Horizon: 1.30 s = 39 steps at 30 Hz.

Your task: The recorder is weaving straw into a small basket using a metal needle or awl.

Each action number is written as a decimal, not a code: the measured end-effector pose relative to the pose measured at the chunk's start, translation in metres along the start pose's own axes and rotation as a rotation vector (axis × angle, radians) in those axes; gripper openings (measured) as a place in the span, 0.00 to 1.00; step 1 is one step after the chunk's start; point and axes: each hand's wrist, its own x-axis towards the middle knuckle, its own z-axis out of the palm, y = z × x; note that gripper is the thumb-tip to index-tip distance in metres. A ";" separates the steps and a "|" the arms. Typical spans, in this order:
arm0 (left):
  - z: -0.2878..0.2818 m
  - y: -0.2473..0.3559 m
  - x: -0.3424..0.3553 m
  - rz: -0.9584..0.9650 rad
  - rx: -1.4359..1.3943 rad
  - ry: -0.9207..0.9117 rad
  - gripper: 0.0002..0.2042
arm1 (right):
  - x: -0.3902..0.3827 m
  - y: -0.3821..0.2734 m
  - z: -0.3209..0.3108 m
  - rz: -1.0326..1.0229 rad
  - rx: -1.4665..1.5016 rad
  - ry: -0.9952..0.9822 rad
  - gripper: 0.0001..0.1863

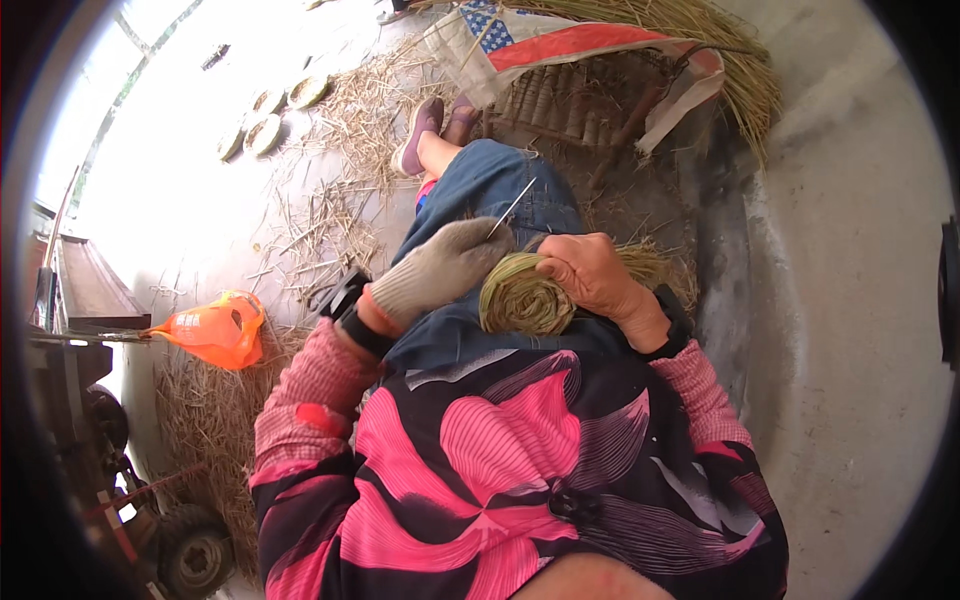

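A green-brown coil of woven straw [530,295] rests on my lap, over the blue jeans [490,175]. My bare right hand [590,272] is closed on the coil's upper right side, thumb bent over its rim. Loose straw ends [643,262] stick out to the right behind that hand. My left hand [452,262], in a grey knitted glove, is closed round a thin metal needle [513,205] whose shaft points up and to the right. The gloved fingers are beside the coil's upper left edge; whether they touch it is hard to see.
Straw litter [335,225] covers the floor to the left. Several round woven pieces [264,134] lie at the far left. An orange plastic bag [215,330] is at my left, above a wheeled machine [192,553]. Ahead, a striped sack [570,45] drapes a slatted seat [560,105] near long straw [745,85].
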 end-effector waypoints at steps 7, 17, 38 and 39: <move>-0.025 -0.014 0.017 -0.411 -0.426 0.315 0.02 | 0.002 -0.003 0.000 -0.005 -0.092 0.023 0.19; 0.009 0.000 0.083 -0.280 -0.758 0.548 0.07 | 0.010 -0.009 0.015 -0.069 -0.132 -0.038 0.18; 0.009 -0.042 0.077 -0.108 -0.257 0.765 0.06 | -0.012 -0.008 0.017 0.044 -0.102 0.042 0.20; 0.012 -0.028 0.080 -0.107 -0.261 0.763 0.06 | -0.011 -0.007 0.016 0.015 -0.068 0.044 0.21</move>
